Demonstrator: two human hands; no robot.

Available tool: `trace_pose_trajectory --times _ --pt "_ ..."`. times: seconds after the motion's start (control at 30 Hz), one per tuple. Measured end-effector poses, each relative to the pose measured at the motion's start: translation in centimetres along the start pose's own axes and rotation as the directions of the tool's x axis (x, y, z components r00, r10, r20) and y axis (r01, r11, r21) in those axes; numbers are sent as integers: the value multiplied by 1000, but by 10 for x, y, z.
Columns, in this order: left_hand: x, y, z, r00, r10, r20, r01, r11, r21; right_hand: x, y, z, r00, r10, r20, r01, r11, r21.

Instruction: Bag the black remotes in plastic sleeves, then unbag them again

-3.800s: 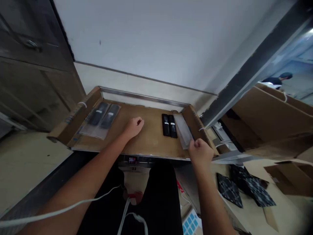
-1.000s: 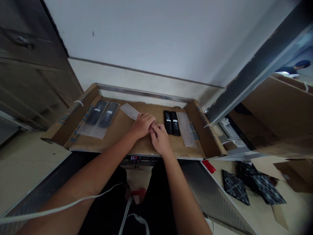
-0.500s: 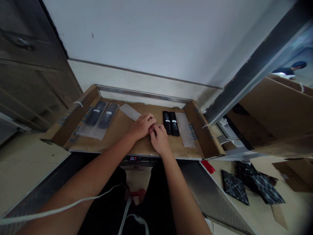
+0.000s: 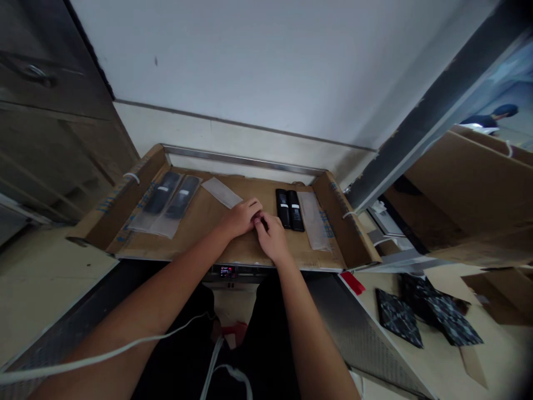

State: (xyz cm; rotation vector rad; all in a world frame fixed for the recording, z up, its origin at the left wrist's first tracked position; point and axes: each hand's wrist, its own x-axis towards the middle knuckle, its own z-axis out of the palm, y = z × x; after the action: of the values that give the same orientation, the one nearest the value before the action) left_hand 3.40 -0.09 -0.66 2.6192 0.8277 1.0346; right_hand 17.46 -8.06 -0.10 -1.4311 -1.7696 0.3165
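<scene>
My left hand (image 4: 242,216) and my right hand (image 4: 270,236) meet over the middle of a cardboard-lined tray (image 4: 200,244). Their fingers are curled and pressed together at the tips; anything pinched between them is hidden. Just right of my right hand lie two black remote controls (image 4: 290,210) side by side, each with a small white label. Beyond my left hand lies a clear plastic sleeve (image 4: 221,192). Two bagged remote controls (image 4: 183,197) rest at the tray's left, and another stack of plastic sleeves (image 4: 314,222) lies at its right.
Raised cardboard sides (image 4: 353,222) bound the tray, with a pale wall (image 4: 233,66) behind it. A white cord (image 4: 125,347) crosses over my left forearm. At right stand a large cardboard box (image 4: 470,200) and dark patterned packets (image 4: 400,316). A person (image 4: 487,119) is in the far background.
My hands stay together over the tray, with the left hand's fingers slightly lower. The whole view has shifted very slightly; the remote controls and sleeves lie as before.
</scene>
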Motion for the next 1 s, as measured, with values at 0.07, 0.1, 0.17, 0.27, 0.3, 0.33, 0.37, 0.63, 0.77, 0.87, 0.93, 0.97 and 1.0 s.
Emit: trace_pose_trajectory --times 0.07,0.1,0.17,0.27,0.3,0.33,0.37,0.63,0.77,0.87,0.93,0.97,1.0 --pt "-1 0 1 1000 7 -20 -8 1000 -22 0 4 0 999 44 -12 -43 997 71" --pt "-1 0 1 1000 9 -29 -10 999 -32 0 6 1 998 62 -16 -60 993 101" --pt "-1 0 1 999 15 -36 -17 999 -51 0 10 2 995 93 -21 -89 984 154" --pt "-1 1 1 999 34 -29 -36 997 -64 1 14 5 990 138 -28 -127 961 244" --pt "-1 2 1 999 41 -21 -42 997 -65 1 15 6 988 151 -29 -137 951 277" --pt "-1 3 0 999 46 -16 -47 997 -68 1 16 6 987 160 -30 -144 941 306" --pt "-1 4 0 999 48 -16 -49 996 -72 1 16 7 986 166 -33 -146 933 329" --pt "-2 9 -3 991 -42 -129 22 988 -155 1 14 3 988 136 -72 -100 920 380" --pt "-1 6 -3 982 -75 -176 50 989 -141 0 11 1 992 102 -71 -75 946 315" --pt "0 5 -5 966 -87 -242 64 993 -98 0 8 1 996 53 -70 -37 978 205" --pt "1 6 -5 962 -67 -263 47 996 -81 0 7 1 999 -16 -49 23 989 145" --pt "1 7 -5 964 -47 -264 27 997 -76 0 6 1 998 -48 -37 53 991 121" --pt "1 7 -5 965 -24 -261 5 997 -73 0 6 2 997 -75 -26 77 992 99"
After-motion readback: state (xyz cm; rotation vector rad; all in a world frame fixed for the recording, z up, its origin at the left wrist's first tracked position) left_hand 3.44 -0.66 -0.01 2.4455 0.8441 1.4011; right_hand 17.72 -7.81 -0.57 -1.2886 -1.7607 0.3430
